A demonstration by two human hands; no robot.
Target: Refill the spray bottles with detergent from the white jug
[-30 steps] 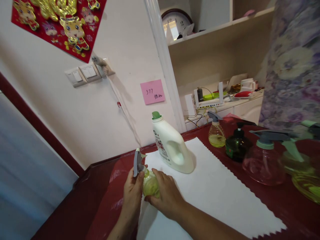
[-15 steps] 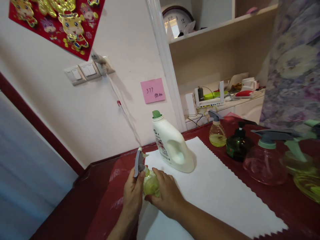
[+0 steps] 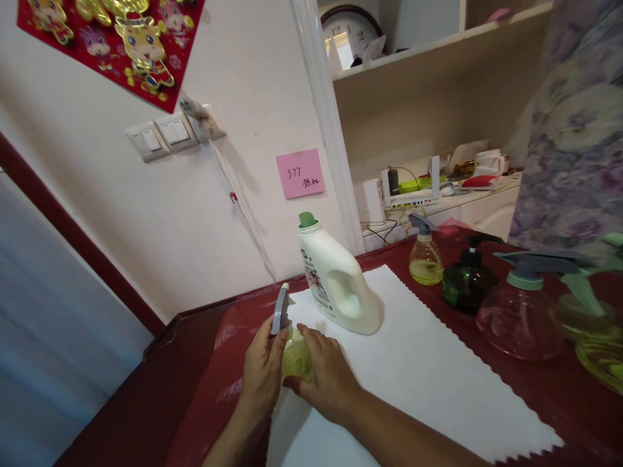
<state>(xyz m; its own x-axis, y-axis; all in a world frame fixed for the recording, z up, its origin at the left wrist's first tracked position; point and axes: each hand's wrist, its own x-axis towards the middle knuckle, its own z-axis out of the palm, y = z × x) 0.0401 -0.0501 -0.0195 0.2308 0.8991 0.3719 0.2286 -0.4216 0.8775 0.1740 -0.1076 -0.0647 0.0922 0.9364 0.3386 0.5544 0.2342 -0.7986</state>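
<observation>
A small spray bottle of clear yellow-green plastic stands between my hands over the white sheet. My right hand is wrapped round its body from the right. My left hand is closed at its neck, fingers and thumb on the grey trigger spray head. The fingers hide the collar, so how the head sits on the neck cannot be made out. Just behind stands a large pale-green detergent jug with a handle; something green shows in its mouth.
White paper with a scalloped edge lies on the dark red table cover. Along the right stand a yellow spray bottle, a dark pump bottle, a pink spray bottle and more bottles. A wall with light switches rises behind.
The grey spray head has turned on the bottle and now looks narrower, its trigger less visible. Both hands keep their grip. The view has shifted slightly.
</observation>
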